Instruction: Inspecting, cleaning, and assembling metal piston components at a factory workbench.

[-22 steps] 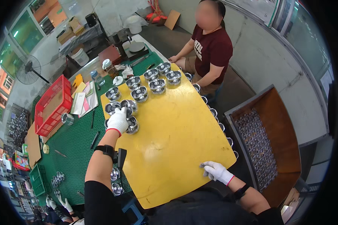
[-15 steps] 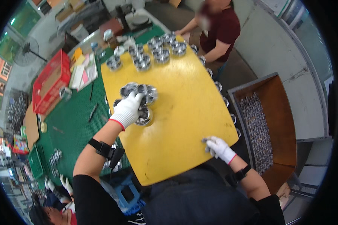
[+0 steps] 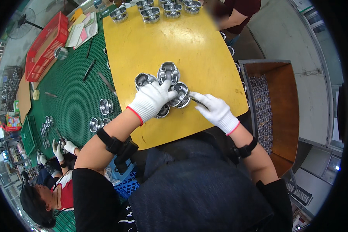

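My left hand (image 3: 152, 95), in a white knit glove with a red cuff, lies over a cluster of silver engine pistons on the yellow board (image 3: 205, 58). Its fingers close round the nearest-right piston (image 3: 180, 95), whose hollow side faces up. Touching that one is the farther piston (image 3: 169, 72); a left piston (image 3: 144, 80) and a lower piston (image 3: 164, 111) are partly hidden by the glove. My right hand (image 3: 216, 110), gloved alike, pinches a thin dark tool (image 3: 198, 102) beside the gripped piston's right edge. Most of the tool is hidden in the fingers.
More pistons (image 3: 150, 14) stand at the board's far end, near a person in a dark red shirt. Several pistons (image 3: 106, 106) sit on the green mat (image 3: 77, 85) at left, below a red crate (image 3: 46, 46). A metal-filled bin (image 3: 276, 116) stands right. Another gloved person works lower left.
The piston cluster and my left hand now appear farther right and nearer me. My right hand has come in from the board's near right corner to the pistons. The view has tilted down.
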A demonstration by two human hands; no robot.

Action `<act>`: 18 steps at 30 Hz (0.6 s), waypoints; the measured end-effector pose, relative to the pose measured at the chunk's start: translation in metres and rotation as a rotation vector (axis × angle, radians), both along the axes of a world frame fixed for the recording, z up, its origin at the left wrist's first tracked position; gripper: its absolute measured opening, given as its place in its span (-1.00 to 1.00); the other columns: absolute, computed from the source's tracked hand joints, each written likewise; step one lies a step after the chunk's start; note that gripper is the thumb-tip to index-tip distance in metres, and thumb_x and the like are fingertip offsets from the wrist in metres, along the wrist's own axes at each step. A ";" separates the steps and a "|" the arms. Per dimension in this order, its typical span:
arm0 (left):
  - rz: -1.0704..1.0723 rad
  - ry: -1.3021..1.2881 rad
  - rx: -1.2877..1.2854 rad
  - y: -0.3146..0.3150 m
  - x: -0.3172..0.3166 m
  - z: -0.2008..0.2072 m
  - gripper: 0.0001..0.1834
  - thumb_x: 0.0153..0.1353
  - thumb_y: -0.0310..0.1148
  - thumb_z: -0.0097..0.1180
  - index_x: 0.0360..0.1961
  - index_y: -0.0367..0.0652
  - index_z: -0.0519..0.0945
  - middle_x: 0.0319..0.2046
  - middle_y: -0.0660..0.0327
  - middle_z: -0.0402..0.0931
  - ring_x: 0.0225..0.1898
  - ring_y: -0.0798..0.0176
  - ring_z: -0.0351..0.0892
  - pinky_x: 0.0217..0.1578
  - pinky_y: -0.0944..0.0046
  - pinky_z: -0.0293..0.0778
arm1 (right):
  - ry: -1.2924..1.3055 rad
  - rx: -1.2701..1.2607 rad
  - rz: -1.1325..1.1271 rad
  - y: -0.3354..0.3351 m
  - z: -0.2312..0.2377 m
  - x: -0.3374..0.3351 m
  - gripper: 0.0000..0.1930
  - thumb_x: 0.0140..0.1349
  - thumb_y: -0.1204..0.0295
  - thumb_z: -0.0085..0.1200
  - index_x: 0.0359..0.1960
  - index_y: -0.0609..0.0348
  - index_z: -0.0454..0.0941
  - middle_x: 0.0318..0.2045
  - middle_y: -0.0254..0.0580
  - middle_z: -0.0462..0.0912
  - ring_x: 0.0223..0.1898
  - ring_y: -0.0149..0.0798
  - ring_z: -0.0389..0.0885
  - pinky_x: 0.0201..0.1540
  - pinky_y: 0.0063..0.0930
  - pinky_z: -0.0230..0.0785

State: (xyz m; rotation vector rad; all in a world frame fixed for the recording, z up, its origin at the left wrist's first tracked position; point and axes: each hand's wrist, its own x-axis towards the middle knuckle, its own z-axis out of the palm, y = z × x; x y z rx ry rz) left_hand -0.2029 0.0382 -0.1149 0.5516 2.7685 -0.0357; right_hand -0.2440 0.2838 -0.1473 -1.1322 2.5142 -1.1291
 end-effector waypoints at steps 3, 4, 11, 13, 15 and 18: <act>0.110 -0.050 0.064 0.002 0.013 0.004 -0.39 0.07 -0.50 0.10 0.14 0.37 0.40 0.18 0.15 0.25 -0.05 0.00 0.52 -0.17 0.12 0.57 | 0.124 0.538 0.129 -0.019 0.004 -0.008 -0.66 0.26 0.30 -0.04 0.08 -0.08 0.40 -0.41 -0.03 0.50 -0.42 0.03 0.59 -0.33 -0.11 0.48; 0.168 -0.019 0.135 0.001 0.020 0.004 -0.35 0.07 -0.52 0.09 0.17 0.41 0.38 0.25 0.16 0.20 0.02 -0.02 0.49 -0.10 0.11 0.55 | 0.124 0.537 0.136 -0.021 0.000 -0.011 -0.66 0.26 0.30 -0.04 0.08 -0.08 0.40 -0.41 -0.03 0.50 -0.42 0.03 0.59 -0.33 -0.11 0.48; 0.650 0.285 0.863 -0.027 0.123 0.014 -0.30 -0.05 -0.45 0.33 0.18 -0.01 0.37 0.25 -0.06 0.19 0.19 -0.13 0.34 0.12 0.08 0.39 | 0.080 0.587 0.205 -0.024 -0.005 -0.015 -0.75 0.22 0.24 0.04 -0.19 0.11 0.43 -0.40 0.03 0.58 -0.34 0.08 0.59 -0.26 -0.10 0.46; 0.664 0.320 0.886 -0.033 0.147 0.024 -0.29 -0.04 -0.42 0.34 0.20 -0.04 0.36 0.26 -0.08 0.18 0.20 -0.13 0.34 0.13 0.05 0.38 | 0.012 0.517 0.209 -0.035 0.023 -0.009 -0.73 0.22 0.22 0.05 -0.18 0.12 0.45 -0.40 0.04 0.59 -0.31 0.10 0.59 -0.25 -0.09 0.45; 0.640 0.320 0.937 -0.036 0.160 0.043 -0.30 0.00 -0.31 0.34 0.21 -0.04 0.36 0.27 -0.11 0.16 0.21 -0.16 0.32 0.14 0.02 0.37 | -0.044 0.331 0.189 -0.042 0.042 0.002 -0.73 0.21 0.25 0.09 -0.18 0.17 0.49 -0.48 -0.03 0.60 -0.50 -0.08 0.59 -0.42 -0.27 0.44; 0.488 0.457 0.976 -0.035 0.167 0.051 -0.12 -0.03 0.04 0.35 0.27 -0.11 0.29 0.29 -0.24 0.05 0.26 -0.27 0.22 0.18 -0.05 0.30 | -0.995 0.122 0.026 -0.075 0.108 0.026 -0.73 0.20 0.31 0.10 -0.15 0.22 0.47 -0.54 -0.21 0.57 -0.70 -0.43 0.43 -0.64 -0.56 0.29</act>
